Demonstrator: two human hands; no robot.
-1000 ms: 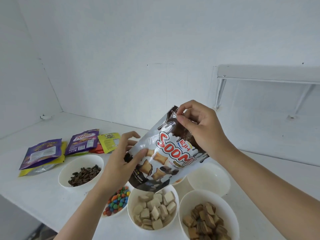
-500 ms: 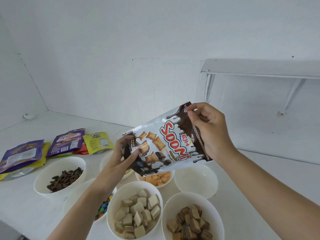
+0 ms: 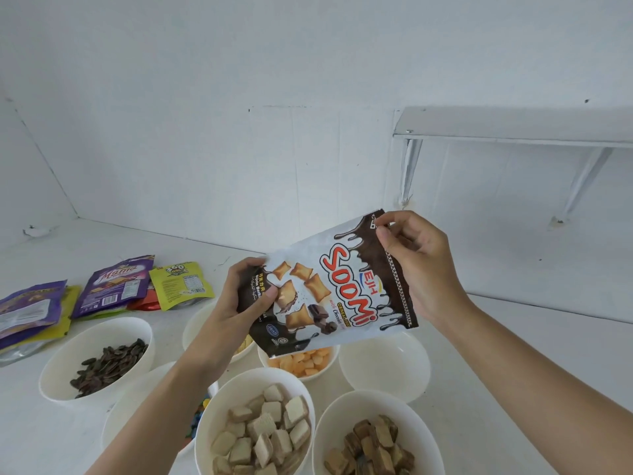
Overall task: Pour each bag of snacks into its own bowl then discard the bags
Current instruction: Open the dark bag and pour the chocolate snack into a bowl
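Note:
I hold a white and brown Soomi snack bag [image 3: 335,289] sideways in the air above the bowls. My left hand [image 3: 245,293] grips its bottom end. My right hand [image 3: 418,265] pinches its top edge. An empty white bowl [image 3: 385,366] stands below the bag's right side. Around it stand bowls with orange pieces [image 3: 303,363], pale wafer cubes [image 3: 255,428], brown chocolate pieces [image 3: 373,440] and dark seeds [image 3: 99,358]. A bowl of coloured candies [image 3: 137,409] lies mostly hidden under my left forearm.
Several flattened bags, purple [image 3: 114,286], yellow [image 3: 181,281] and another purple one [image 3: 27,310], lie on the white counter [image 3: 513,337] at the left. Another bowl [image 3: 200,323] sits behind my left hand. A white wall shelf [image 3: 513,126] hangs at the right.
The bag has turned from hanging steeply to lying nearly sideways. My left hand went from touching its side to gripping its bottom end. The view shifted right.

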